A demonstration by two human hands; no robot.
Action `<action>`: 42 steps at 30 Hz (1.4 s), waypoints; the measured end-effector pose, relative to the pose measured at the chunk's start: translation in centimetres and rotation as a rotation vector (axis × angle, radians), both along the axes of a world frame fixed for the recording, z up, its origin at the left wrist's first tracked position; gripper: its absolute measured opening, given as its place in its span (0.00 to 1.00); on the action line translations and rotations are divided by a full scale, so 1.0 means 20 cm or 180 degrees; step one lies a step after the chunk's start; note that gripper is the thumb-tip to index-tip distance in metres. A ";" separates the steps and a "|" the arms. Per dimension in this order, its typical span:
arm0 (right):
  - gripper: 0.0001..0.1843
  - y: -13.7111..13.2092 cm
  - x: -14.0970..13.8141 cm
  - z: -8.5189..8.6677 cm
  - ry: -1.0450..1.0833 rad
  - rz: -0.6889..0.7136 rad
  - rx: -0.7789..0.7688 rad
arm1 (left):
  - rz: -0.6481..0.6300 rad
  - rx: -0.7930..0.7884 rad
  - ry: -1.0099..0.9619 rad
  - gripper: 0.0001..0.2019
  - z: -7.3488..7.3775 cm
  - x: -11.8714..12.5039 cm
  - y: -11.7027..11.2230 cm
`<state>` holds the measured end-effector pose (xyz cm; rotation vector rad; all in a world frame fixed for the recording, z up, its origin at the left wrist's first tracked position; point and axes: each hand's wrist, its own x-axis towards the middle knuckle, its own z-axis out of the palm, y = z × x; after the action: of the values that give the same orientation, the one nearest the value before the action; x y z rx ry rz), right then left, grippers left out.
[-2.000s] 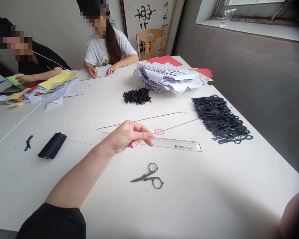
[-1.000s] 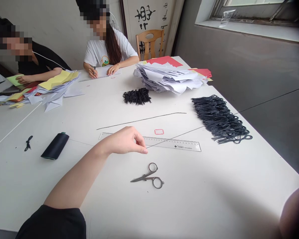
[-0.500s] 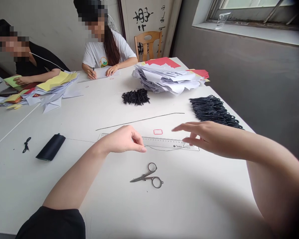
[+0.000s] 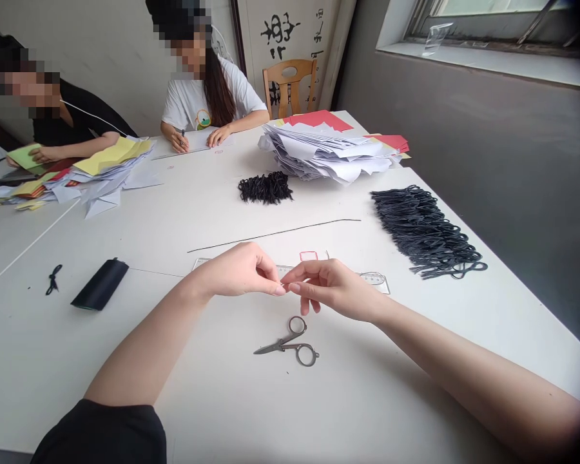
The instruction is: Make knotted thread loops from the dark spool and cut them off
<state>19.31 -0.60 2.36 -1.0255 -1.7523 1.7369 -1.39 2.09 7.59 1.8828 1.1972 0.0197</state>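
Pinching a thin cord shut between the fingertips of the left hand and right hand, just above the ruler, with a long cord lying on the desk and a heap of black loops piled up at the right.

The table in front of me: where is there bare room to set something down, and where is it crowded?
The table is bare below the pouch, left of the left forearm, and below the scissors. It is crowded where the left hand and right hand meet over the ruler, and around the paper stack.
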 end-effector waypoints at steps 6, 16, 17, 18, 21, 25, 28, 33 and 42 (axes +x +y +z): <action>0.09 0.00 0.01 0.00 -0.0208 -0.0181 0.0275 | -0.0074 0.0060 0.0021 0.11 -0.02 0.00 0.01; 0.07 -0.02 0.02 0.05 -0.0686 -0.0019 0.1115 | 0.0121 -0.1376 -0.0603 0.16 -0.04 0.03 0.02; 0.07 -0.02 0.02 0.05 -0.0686 -0.0008 0.1165 | 0.0189 -0.1445 -0.0626 0.17 -0.05 0.04 0.02; 0.07 -0.02 0.02 0.05 -0.0682 -0.0009 0.1228 | 0.0246 -0.1501 -0.0654 0.18 -0.06 0.05 0.02; 0.07 -0.02 0.03 0.07 -0.0692 -0.0043 0.1398 | 0.0383 -0.1612 -0.0833 0.19 -0.08 0.07 0.01; 0.08 -0.02 0.07 0.14 -0.0726 -0.0177 0.1532 | 0.0785 -0.1792 -0.1422 0.15 -0.07 0.11 -0.02; 0.08 -0.03 0.11 0.22 -0.0749 -0.0274 0.1846 | 0.1079 -0.2060 -0.2088 0.12 -0.07 0.15 -0.07; 0.09 -0.07 0.17 0.30 -0.0901 -0.0223 0.2288 | 0.1200 -0.2259 -0.2640 0.08 -0.05 0.19 -0.15; 0.08 -0.08 0.18 0.31 -0.1057 -0.0187 0.2525 | 0.1046 -0.1771 -0.2318 0.11 -0.03 0.18 -0.15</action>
<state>22.91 -2.17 8.59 -0.9959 -2.2887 0.7073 2.12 -0.88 6.92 1.0316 0.8580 0.4636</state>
